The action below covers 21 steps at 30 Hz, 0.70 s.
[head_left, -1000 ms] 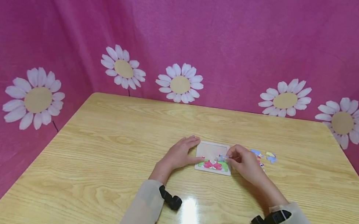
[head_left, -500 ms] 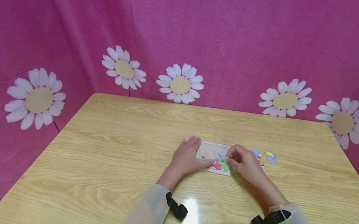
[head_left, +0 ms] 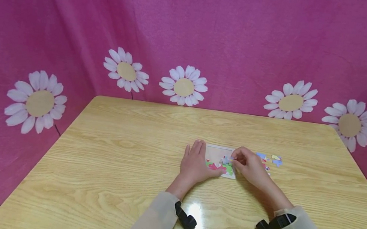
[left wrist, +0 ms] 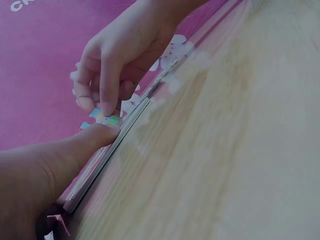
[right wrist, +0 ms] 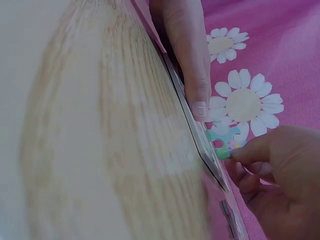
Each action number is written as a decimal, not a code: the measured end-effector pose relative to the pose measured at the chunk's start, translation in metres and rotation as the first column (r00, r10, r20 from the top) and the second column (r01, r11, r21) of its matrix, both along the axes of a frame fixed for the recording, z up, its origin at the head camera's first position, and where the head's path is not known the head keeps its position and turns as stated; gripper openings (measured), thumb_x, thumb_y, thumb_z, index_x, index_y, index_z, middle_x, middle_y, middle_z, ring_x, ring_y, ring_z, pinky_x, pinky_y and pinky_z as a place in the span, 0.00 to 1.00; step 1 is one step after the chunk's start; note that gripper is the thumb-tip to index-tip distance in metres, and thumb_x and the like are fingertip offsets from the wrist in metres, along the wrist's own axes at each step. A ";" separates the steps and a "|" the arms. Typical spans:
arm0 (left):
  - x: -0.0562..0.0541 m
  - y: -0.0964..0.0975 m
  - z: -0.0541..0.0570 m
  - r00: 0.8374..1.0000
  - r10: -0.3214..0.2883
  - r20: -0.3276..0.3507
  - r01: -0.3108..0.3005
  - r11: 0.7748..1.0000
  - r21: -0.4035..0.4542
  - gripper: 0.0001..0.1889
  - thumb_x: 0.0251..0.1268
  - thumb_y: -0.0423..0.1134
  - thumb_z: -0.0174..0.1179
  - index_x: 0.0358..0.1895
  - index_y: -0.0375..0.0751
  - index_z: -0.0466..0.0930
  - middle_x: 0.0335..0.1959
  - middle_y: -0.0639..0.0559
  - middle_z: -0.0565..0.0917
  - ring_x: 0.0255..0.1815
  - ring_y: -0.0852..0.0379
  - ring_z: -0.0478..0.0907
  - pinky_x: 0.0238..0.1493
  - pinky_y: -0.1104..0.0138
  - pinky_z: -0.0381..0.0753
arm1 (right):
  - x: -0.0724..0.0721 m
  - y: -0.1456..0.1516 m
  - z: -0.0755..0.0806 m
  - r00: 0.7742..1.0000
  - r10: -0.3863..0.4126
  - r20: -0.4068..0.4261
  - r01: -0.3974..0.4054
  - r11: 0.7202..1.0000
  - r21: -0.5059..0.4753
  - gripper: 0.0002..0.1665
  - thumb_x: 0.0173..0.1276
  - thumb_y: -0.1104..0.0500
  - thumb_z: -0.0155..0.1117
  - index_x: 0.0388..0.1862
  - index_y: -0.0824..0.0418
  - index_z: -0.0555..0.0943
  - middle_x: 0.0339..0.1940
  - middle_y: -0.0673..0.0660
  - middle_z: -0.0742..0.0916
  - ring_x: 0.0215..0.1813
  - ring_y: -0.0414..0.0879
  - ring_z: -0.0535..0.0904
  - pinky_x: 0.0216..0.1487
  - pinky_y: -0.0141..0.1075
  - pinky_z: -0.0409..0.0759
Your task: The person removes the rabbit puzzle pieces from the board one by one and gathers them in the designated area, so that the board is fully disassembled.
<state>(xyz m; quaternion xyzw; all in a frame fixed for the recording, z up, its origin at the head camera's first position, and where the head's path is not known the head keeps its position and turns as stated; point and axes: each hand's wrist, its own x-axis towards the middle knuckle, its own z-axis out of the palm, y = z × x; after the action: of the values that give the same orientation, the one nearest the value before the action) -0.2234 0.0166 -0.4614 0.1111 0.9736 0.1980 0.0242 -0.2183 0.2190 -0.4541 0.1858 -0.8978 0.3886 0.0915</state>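
A small jigsaw tray with a pale rim lies on the table, its near part filled with green and red pieces. My left hand covers its left side, fingers straight and pointing away, thumb stretched over the near pieces. At the tray's right side my right hand pinches a puzzle piece between thumb and forefinger. This piece, blue and green with a touch of yellow, is tilted up close over the tray. In the left wrist view, the left thumb reaches right beside it.
Several loose puzzle pieces lie on the table beyond and right of the right hand, partly hidden by it. A wood-grain table stretches around the tray. Behind it hangs a pink curtain with daisies.
My left hand has slid to the right, from the tray's left edge to over its left side, the thumb moving further across the near pieces. My right hand has hardly moved.
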 end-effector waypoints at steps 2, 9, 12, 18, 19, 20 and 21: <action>0.001 0.000 0.000 1.000 0.002 0.013 -0.003 1.000 0.010 0.61 0.46 0.76 0.61 0.78 0.42 0.49 0.80 0.50 0.55 0.83 0.55 0.44 0.83 0.57 0.42 | 0.000 0.000 0.000 1.000 -0.006 0.006 0.006 1.000 -0.020 0.08 0.62 0.72 0.66 0.37 0.63 0.78 0.32 0.56 0.84 0.34 0.32 0.75 0.35 0.24 0.78; 0.002 0.001 0.001 0.999 0.009 0.034 -0.010 1.000 0.027 0.62 0.47 0.76 0.61 0.79 0.42 0.47 0.81 0.50 0.52 0.83 0.55 0.43 0.84 0.58 0.39 | 0.003 0.009 0.000 0.999 -0.025 0.028 0.026 0.997 -0.067 0.08 0.62 0.72 0.66 0.38 0.65 0.78 0.33 0.59 0.85 0.35 0.29 0.76 0.36 0.22 0.79; 0.002 0.002 0.001 0.999 0.012 0.031 -0.013 1.000 0.020 0.62 0.47 0.76 0.61 0.79 0.42 0.47 0.81 0.50 0.53 0.83 0.55 0.43 0.84 0.58 0.40 | 0.004 0.016 0.000 0.999 -0.035 0.022 0.037 0.997 -0.074 0.08 0.61 0.72 0.67 0.38 0.65 0.78 0.33 0.60 0.85 0.35 0.28 0.76 0.36 0.22 0.78; 0.002 0.002 0.003 0.999 0.020 0.037 -0.021 1.000 0.023 0.62 0.46 0.76 0.61 0.79 0.41 0.47 0.81 0.50 0.53 0.83 0.55 0.43 0.83 0.57 0.40 | 0.007 0.029 -0.001 0.997 -0.073 0.011 0.073 0.996 -0.049 0.09 0.61 0.74 0.66 0.38 0.65 0.78 0.33 0.60 0.84 0.33 0.29 0.73 0.33 0.22 0.75; 0.002 0.002 0.003 0.999 0.021 0.035 -0.022 0.999 0.026 0.62 0.46 0.76 0.61 0.79 0.41 0.48 0.81 0.50 0.53 0.83 0.55 0.44 0.83 0.57 0.41 | 0.008 0.031 -0.001 0.997 -0.079 0.010 0.080 0.996 -0.042 0.08 0.62 0.73 0.65 0.38 0.65 0.78 0.33 0.60 0.84 0.34 0.28 0.73 0.33 0.22 0.75; 0.002 0.002 0.003 0.999 0.021 0.034 -0.022 0.999 0.027 0.62 0.46 0.75 0.62 0.79 0.41 0.48 0.81 0.50 0.53 0.83 0.55 0.44 0.83 0.57 0.41 | 0.008 0.034 -0.001 0.996 -0.086 0.008 0.086 0.996 -0.039 0.08 0.62 0.73 0.65 0.38 0.65 0.78 0.33 0.60 0.84 0.34 0.28 0.73 0.34 0.22 0.75; 0.002 0.002 0.003 0.999 0.022 0.032 -0.023 0.999 0.028 0.62 0.46 0.75 0.62 0.79 0.41 0.48 0.81 0.50 0.54 0.83 0.55 0.44 0.83 0.57 0.42 | 0.009 0.036 -0.001 0.996 -0.091 0.010 0.091 0.995 -0.038 0.08 0.62 0.73 0.65 0.38 0.65 0.78 0.33 0.60 0.84 0.34 0.28 0.73 0.34 0.21 0.75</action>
<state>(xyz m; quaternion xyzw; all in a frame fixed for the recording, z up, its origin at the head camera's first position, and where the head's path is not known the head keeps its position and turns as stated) -0.2213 0.0184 -0.4581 0.0973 0.9713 0.2139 0.0355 -0.2096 0.2553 -0.4548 0.1413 -0.8982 0.4017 0.1089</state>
